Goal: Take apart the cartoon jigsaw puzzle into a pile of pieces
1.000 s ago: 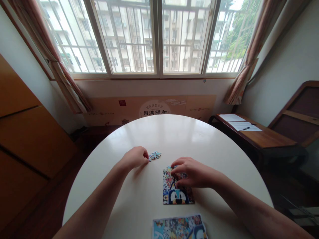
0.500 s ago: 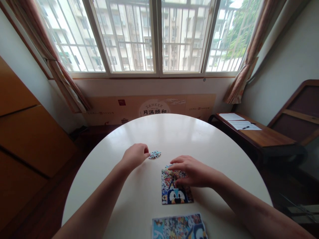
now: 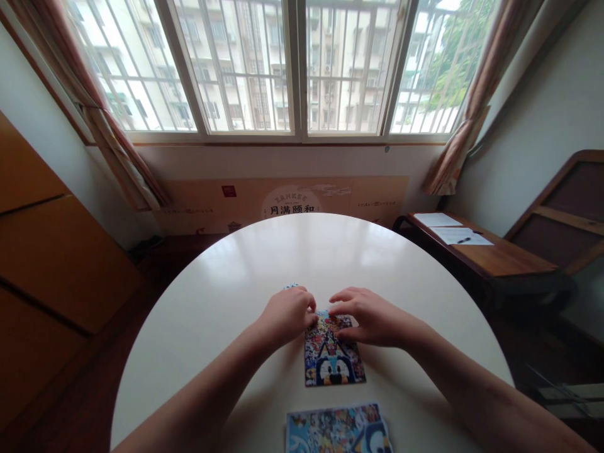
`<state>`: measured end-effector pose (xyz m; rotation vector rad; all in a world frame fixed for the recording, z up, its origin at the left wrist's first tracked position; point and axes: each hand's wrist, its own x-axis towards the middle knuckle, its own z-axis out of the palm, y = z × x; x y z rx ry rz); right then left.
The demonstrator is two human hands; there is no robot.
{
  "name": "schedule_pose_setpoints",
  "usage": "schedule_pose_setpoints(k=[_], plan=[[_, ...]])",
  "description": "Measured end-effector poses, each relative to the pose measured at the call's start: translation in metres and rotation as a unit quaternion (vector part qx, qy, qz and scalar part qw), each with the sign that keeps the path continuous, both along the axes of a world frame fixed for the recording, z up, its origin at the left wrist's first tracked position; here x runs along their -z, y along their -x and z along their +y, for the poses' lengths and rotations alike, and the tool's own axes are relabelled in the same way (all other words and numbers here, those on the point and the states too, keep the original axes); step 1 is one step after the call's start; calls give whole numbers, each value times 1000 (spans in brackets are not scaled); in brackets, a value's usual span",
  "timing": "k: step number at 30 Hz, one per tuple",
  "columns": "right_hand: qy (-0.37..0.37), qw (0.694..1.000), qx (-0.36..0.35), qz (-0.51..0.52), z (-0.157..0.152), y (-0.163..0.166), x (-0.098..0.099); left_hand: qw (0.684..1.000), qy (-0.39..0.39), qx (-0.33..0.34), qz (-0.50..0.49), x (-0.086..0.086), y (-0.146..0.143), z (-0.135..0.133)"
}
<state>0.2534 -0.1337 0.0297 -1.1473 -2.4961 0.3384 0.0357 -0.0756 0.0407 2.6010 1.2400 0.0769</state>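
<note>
A small, partly built jigsaw puzzle (image 3: 333, 362) with a blue cartoon dog lies on the round white table (image 3: 330, 251). My left hand (image 3: 287, 314) is curled in a pinch at the puzzle's top left corner; what its fingertips hold is hidden. My right hand (image 3: 370, 318) rests on the puzzle's top edge with fingers stretched out towards the left hand, holding nothing. The fingertips of both hands almost meet. A few loose puzzle pieces (image 3: 290, 286) peek out just behind my left hand.
A printed reference picture (image 3: 337, 431) of the puzzle lies at the table's near edge. To the right stands a dark wooden side table (image 3: 500, 261) with papers (image 3: 448, 228) and a pen. A barred window (image 3: 292, 69) and curtains fill the far wall.
My left hand left the loose pieces and came right and nearer, to the puzzle's top left corner. My right hand stayed on the puzzle's top edge.
</note>
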Motion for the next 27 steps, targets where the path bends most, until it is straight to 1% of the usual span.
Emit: schedule_pose_setpoints(k=[10, 14, 20, 24, 27], plan=[[-7, 1000, -11, -1, 2, 2, 2, 999, 21, -25, -20, 3, -2, 1], [0, 1000, -4, -2, 2, 1, 3, 998, 24, -27, -52, 5, -2, 2], [2, 1000, 1, -4, 2, 1, 4, 984, 108, -28, -136, 5, -1, 10], [-1, 1000, 0, 0, 2, 1, 5, 972, 125, -73, -183, 0, 9, 24], [-3, 1000, -5, 4, 2, 1, 5, 963, 97, -117, -225, -5, 23, 38]])
